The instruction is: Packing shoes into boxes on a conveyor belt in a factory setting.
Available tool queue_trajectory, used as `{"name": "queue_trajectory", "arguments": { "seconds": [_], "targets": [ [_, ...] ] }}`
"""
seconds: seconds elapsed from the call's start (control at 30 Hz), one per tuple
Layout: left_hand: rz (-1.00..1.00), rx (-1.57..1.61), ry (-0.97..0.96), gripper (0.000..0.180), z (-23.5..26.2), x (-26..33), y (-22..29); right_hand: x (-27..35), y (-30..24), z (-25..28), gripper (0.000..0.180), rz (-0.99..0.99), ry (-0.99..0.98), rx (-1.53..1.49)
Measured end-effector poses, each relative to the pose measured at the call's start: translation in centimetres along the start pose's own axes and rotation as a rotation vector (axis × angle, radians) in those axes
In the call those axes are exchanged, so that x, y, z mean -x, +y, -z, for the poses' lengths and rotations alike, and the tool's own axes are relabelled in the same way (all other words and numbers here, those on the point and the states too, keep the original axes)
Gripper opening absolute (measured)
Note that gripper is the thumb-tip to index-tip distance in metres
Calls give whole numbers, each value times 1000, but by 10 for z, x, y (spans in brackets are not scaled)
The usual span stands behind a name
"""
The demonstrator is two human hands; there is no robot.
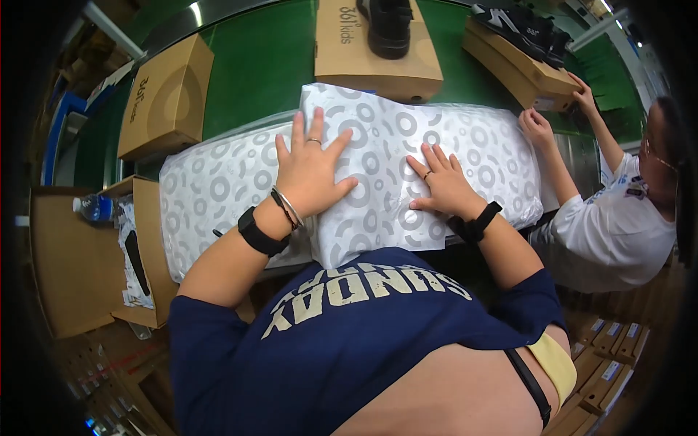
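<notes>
Resting left hand [311,174] and right hand [448,187], spread wide and gripping nothing, flat on white paper [374,211], maybe to keep it smooth and still.

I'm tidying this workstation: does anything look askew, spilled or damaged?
No spill or clear damage shows. The top sheet of patterned wrapping paper, under the left hand and right hand, looks askew: its far-left corner appears to jut past the edge of the paper stack.

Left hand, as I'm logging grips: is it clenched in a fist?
No, the left hand is spread open, palm down, on the patterned white paper.
</notes>
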State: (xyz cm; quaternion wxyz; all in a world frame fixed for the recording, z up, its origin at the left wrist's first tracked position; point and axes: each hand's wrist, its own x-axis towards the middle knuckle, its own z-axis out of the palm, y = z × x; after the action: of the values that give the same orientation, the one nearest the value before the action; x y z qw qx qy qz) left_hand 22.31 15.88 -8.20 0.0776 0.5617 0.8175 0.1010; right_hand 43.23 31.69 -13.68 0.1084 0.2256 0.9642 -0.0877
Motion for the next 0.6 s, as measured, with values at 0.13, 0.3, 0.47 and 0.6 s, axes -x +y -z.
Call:
{"name": "queue_trajectory", "arguments": {
  "seconds": [0.13,0.3,0.47,0.6],
  "targets": [
    [-179,-144,-50,64,-13,-10,2,-18,9,31,76,101,-2,101],
    [-128,-109,-120,63,-15,-9,10,-116,28,96,58,47,558,-762],
    [-122,-115,-136,64,-17,-8,16,-234,53,103,57,4,480,-1073],
    [-119,-74,-149,65,-19,-11,11,-204,48,140,38,-19,491,-1510]
  ]
}}
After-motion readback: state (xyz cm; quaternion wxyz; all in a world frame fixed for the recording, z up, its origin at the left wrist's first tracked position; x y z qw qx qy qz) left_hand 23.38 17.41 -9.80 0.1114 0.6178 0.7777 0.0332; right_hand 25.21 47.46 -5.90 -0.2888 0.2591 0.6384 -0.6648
